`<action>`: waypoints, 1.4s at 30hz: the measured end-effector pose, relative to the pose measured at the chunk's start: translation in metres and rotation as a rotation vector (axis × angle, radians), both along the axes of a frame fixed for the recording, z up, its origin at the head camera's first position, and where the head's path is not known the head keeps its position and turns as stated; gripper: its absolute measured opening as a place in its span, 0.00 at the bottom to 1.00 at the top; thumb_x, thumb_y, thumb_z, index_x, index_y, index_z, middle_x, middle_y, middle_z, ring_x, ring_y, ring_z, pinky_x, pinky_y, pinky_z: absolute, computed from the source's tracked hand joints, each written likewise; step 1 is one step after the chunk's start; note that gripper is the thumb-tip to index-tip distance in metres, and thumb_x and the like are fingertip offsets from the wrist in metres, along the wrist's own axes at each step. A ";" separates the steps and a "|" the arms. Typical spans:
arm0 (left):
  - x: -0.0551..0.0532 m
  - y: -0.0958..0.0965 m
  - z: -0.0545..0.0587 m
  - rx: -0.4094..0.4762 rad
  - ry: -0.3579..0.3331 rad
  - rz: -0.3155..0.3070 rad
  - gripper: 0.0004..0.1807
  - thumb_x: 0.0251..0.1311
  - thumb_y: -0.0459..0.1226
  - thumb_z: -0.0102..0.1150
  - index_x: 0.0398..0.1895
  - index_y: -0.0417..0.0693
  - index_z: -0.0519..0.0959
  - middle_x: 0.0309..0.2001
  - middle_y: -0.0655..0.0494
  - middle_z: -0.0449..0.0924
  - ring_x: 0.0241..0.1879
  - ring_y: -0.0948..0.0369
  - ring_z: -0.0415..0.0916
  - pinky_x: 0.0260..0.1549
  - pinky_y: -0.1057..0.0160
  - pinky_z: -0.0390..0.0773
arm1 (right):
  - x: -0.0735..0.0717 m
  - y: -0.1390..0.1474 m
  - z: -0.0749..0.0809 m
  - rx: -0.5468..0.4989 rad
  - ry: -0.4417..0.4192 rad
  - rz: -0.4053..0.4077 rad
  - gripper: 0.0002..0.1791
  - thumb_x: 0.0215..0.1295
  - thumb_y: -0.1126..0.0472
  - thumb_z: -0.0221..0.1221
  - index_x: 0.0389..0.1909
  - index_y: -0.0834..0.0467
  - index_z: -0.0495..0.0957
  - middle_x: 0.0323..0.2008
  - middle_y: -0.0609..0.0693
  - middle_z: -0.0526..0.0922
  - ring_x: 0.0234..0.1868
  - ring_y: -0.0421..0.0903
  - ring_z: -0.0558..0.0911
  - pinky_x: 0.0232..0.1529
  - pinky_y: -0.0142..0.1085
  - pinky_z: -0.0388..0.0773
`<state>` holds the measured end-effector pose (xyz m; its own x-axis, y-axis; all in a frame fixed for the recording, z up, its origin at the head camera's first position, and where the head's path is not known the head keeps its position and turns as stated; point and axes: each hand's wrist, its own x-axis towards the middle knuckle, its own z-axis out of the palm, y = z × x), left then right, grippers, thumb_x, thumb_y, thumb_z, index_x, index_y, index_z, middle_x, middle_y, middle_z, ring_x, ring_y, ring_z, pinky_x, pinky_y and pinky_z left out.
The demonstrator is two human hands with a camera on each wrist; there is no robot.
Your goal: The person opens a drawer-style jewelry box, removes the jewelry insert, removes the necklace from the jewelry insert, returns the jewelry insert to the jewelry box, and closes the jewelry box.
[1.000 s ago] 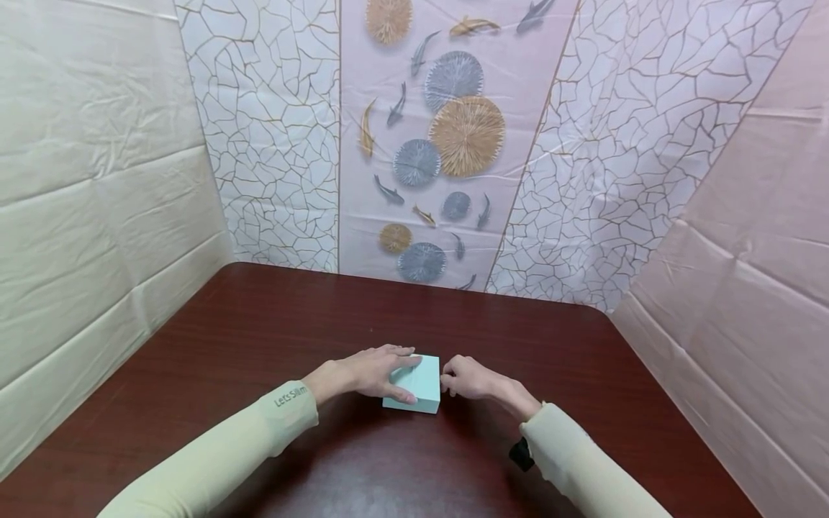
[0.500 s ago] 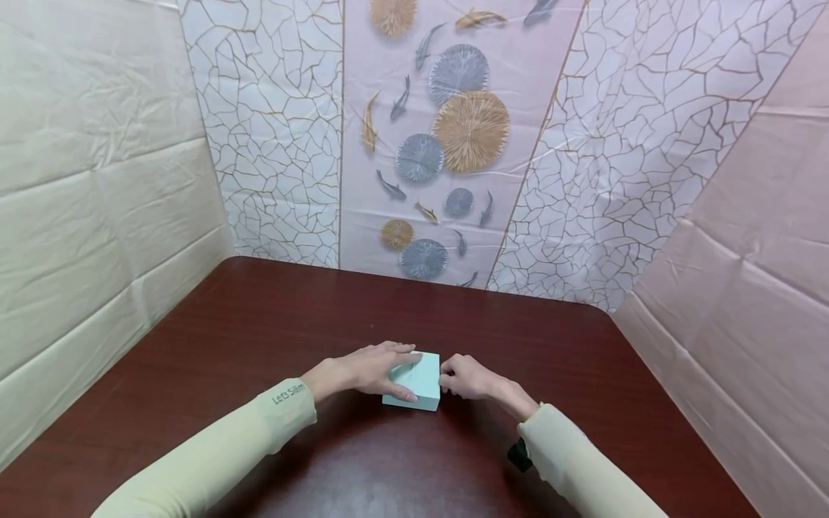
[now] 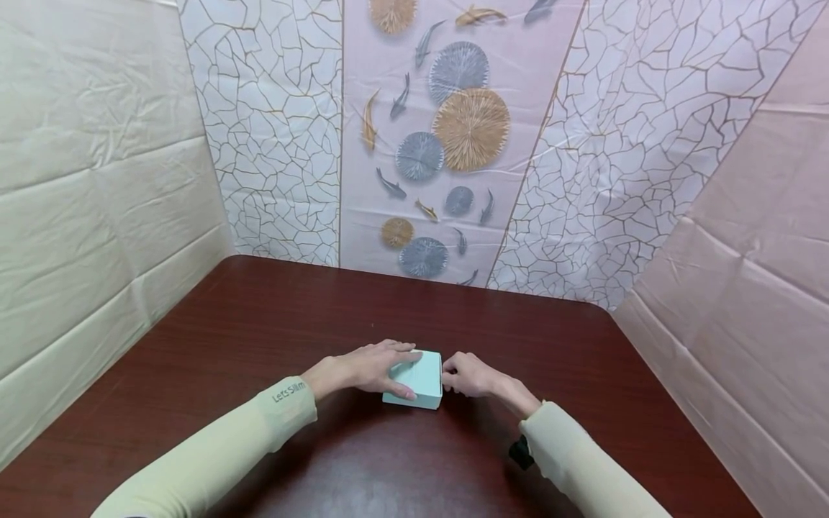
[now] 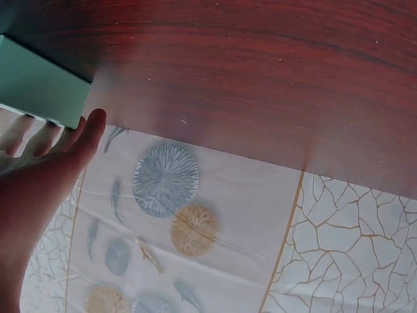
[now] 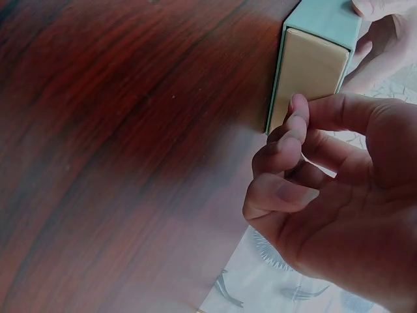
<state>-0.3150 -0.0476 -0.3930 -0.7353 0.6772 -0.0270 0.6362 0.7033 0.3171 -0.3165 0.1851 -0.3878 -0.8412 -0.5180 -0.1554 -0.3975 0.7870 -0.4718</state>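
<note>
A small mint-green box (image 3: 426, 374) lies flat on the dark red-brown table in the head view. Across its top and near side, my left hand (image 3: 372, 368) holds it, with long fingers over the top and the thumb at the near edge. In the right wrist view the box's outer sleeve (image 5: 326, 19) frames a tan inner drawer (image 5: 316, 62). At that end my right hand (image 3: 470, 375) pinches with thumb and index finger while the other fingers curl in. What lies between these fingertips is hidden. The left wrist view catches the box's side (image 4: 42, 85) above the left fingers (image 4: 94, 127).
The glossy table (image 3: 311, 309) spreads around the box. Beyond its far edge hangs a patterned cloth (image 3: 421, 158) with fish and round motifs. Pale cloth walls (image 3: 97, 165) stand at both sides. A black strap (image 3: 520, 452) shows under the right sleeve.
My right hand has shifted very slightly to the right, and a thin dark line now shows along the box's right edge. The left hand stays on the box.
</note>
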 end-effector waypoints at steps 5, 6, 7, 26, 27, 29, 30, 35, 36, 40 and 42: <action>0.000 0.000 0.001 -0.001 0.002 -0.003 0.44 0.53 0.62 0.61 0.72 0.59 0.63 0.74 0.53 0.58 0.72 0.52 0.56 0.65 0.45 0.63 | 0.000 0.001 0.001 -0.008 -0.003 -0.003 0.13 0.64 0.67 0.50 0.23 0.64 0.79 0.18 0.47 0.76 0.16 0.39 0.71 0.20 0.30 0.69; 0.000 0.000 0.001 0.000 0.001 -0.004 0.44 0.53 0.62 0.62 0.72 0.59 0.63 0.74 0.53 0.57 0.72 0.52 0.56 0.65 0.46 0.63 | 0.001 0.001 0.001 -0.008 -0.001 -0.003 0.13 0.64 0.67 0.50 0.23 0.64 0.79 0.18 0.47 0.76 0.16 0.39 0.71 0.19 0.30 0.69; -0.001 0.000 0.001 0.000 -0.001 -0.004 0.44 0.53 0.62 0.61 0.72 0.59 0.63 0.75 0.53 0.57 0.73 0.52 0.56 0.65 0.45 0.63 | 0.001 0.002 0.001 -0.007 0.000 -0.004 0.13 0.65 0.67 0.50 0.23 0.63 0.79 0.18 0.46 0.76 0.16 0.39 0.71 0.19 0.30 0.69; -0.004 0.000 -0.002 -0.004 -0.012 -0.012 0.44 0.54 0.63 0.61 0.73 0.59 0.61 0.75 0.54 0.56 0.73 0.52 0.54 0.66 0.45 0.62 | 0.001 0.010 0.000 -0.009 0.036 0.004 0.14 0.64 0.67 0.50 0.21 0.63 0.79 0.16 0.45 0.75 0.15 0.38 0.70 0.19 0.30 0.70; -0.004 0.000 -0.002 -0.005 -0.012 -0.011 0.44 0.54 0.63 0.60 0.73 0.59 0.61 0.75 0.54 0.56 0.73 0.53 0.54 0.66 0.45 0.62 | 0.001 0.011 0.000 -0.011 0.034 0.003 0.14 0.64 0.67 0.50 0.21 0.63 0.79 0.16 0.45 0.75 0.15 0.38 0.70 0.19 0.30 0.70; -0.004 0.000 -0.002 -0.007 -0.013 -0.009 0.44 0.54 0.63 0.60 0.73 0.60 0.61 0.75 0.54 0.56 0.73 0.53 0.54 0.66 0.45 0.62 | 0.002 0.012 0.000 -0.015 0.033 0.001 0.14 0.64 0.67 0.50 0.20 0.63 0.78 0.16 0.45 0.75 0.15 0.38 0.70 0.19 0.30 0.70; -0.004 0.000 -0.002 -0.008 -0.013 -0.010 0.44 0.54 0.63 0.60 0.73 0.60 0.61 0.75 0.54 0.56 0.73 0.53 0.54 0.65 0.45 0.63 | 0.002 0.012 0.001 -0.016 0.033 0.000 0.14 0.64 0.68 0.49 0.20 0.63 0.78 0.16 0.45 0.75 0.15 0.38 0.70 0.19 0.31 0.70; -0.003 -0.001 0.001 -0.014 -0.018 -0.015 0.45 0.54 0.64 0.59 0.73 0.60 0.60 0.75 0.54 0.55 0.73 0.53 0.54 0.65 0.44 0.62 | 0.002 0.015 0.001 -0.020 0.024 -0.004 0.15 0.64 0.67 0.49 0.20 0.63 0.78 0.17 0.46 0.76 0.15 0.38 0.70 0.19 0.31 0.71; -0.004 -0.001 0.001 -0.015 -0.017 -0.017 0.45 0.54 0.64 0.59 0.73 0.60 0.60 0.76 0.54 0.55 0.73 0.52 0.54 0.65 0.44 0.62 | 0.003 0.015 0.001 -0.019 0.022 -0.004 0.15 0.64 0.67 0.48 0.20 0.63 0.78 0.17 0.46 0.76 0.15 0.38 0.70 0.19 0.30 0.71; -0.005 -0.001 0.001 -0.022 -0.020 -0.018 0.45 0.54 0.64 0.59 0.74 0.61 0.59 0.76 0.55 0.54 0.74 0.53 0.53 0.66 0.44 0.61 | 0.003 0.017 0.001 -0.023 0.021 -0.008 0.15 0.64 0.67 0.49 0.20 0.63 0.79 0.16 0.46 0.75 0.15 0.38 0.70 0.19 0.30 0.70; -0.006 -0.001 0.000 -0.019 -0.023 -0.020 0.45 0.54 0.64 0.59 0.74 0.60 0.59 0.76 0.54 0.54 0.74 0.52 0.52 0.66 0.44 0.61 | 0.003 0.017 0.001 -0.027 0.021 -0.008 0.14 0.63 0.67 0.49 0.20 0.63 0.78 0.16 0.45 0.75 0.15 0.37 0.70 0.19 0.29 0.70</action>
<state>-0.3206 -0.0486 -0.3932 -0.7205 0.6911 -0.0568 0.6429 0.6964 0.3189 -0.3134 0.2024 -0.3869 -0.8482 -0.5151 -0.1233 -0.4016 0.7773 -0.4843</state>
